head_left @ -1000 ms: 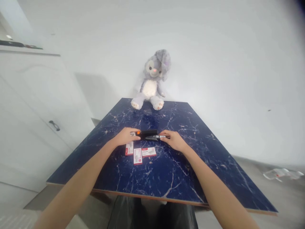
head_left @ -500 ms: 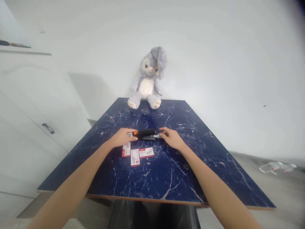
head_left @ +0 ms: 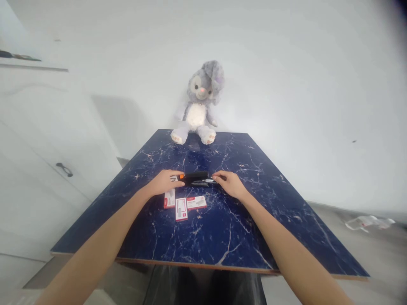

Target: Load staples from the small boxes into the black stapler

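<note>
A black stapler (head_left: 196, 174) with an orange end lies across the middle of the table, its top lifted apart from the lower part and a silvery metal strip showing between. My left hand (head_left: 163, 182) grips the orange end between thumb and fingers. At the other end, the thumb and forefinger of my right hand (head_left: 229, 183) are pinched together by the tip of the metal strip; what is between them is too small to tell. Red-and-white small boxes lie just in front: one (head_left: 169, 199) partly under my left hand, one upright (head_left: 181, 209), one sideways (head_left: 196, 202).
The blue marble-patterned table (head_left: 203, 237) has a grey plush toy (head_left: 196, 114) sitting at its far edge against the wall. A white cabinet with a dark handle (head_left: 64, 170) stands at the left. Clear plastic (head_left: 369, 222) lies on the floor at the right.
The fingertips of my right hand have come together at the stapler's end. My left hand keeps its hold, and the boxes lie as before. The view has shifted slightly.
</note>
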